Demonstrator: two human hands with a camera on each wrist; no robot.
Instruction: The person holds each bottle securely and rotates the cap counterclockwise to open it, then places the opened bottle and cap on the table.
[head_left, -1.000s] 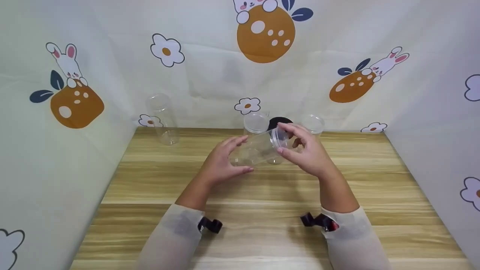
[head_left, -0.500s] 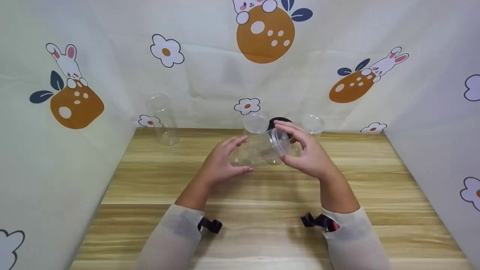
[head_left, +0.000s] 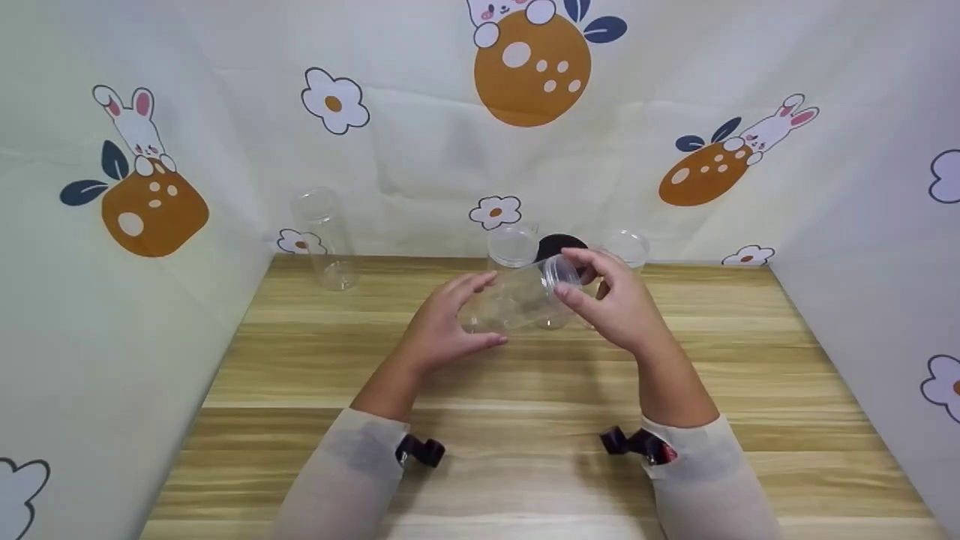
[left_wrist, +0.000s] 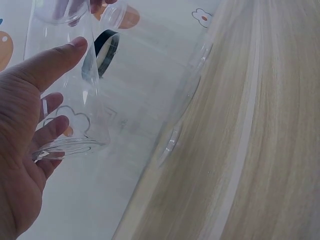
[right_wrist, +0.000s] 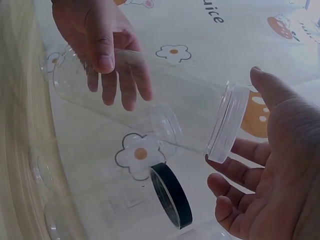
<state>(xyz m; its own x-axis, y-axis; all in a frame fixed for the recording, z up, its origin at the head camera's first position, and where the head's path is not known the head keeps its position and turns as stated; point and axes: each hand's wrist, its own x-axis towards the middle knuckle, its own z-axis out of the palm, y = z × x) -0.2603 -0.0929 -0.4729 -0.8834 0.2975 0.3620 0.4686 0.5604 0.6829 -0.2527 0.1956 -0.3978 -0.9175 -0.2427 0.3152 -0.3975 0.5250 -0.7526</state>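
A clear cylindrical jar (head_left: 510,298) is held tilted above the table, its ribbed clear lid (head_left: 559,273) toward the right. My left hand (head_left: 441,322) grips the jar's bottom end, thumb on the near side and fingers on the far side. At the other end, my right hand (head_left: 619,304) spans the lid between thumb and fingers. In the right wrist view, fingertips meet the lower edge of the lid (right_wrist: 227,122), while the thumb (right_wrist: 272,90) is beside its upper edge. The left wrist view shows the left fingers around the jar's base (left_wrist: 70,147).
Behind the held jar stand a clear-lidded jar (head_left: 512,247), a jar with a black lid (head_left: 562,244) and another clear jar (head_left: 627,247). A tall clear jar (head_left: 334,251) stands at the back left. Patterned cloth (head_left: 420,165) walls the wooden table (head_left: 315,367) on three sides.
My right fingers first slid forward over the lid, then drew back, with the thumb now higher on its side. My left hand and the jar have barely moved.
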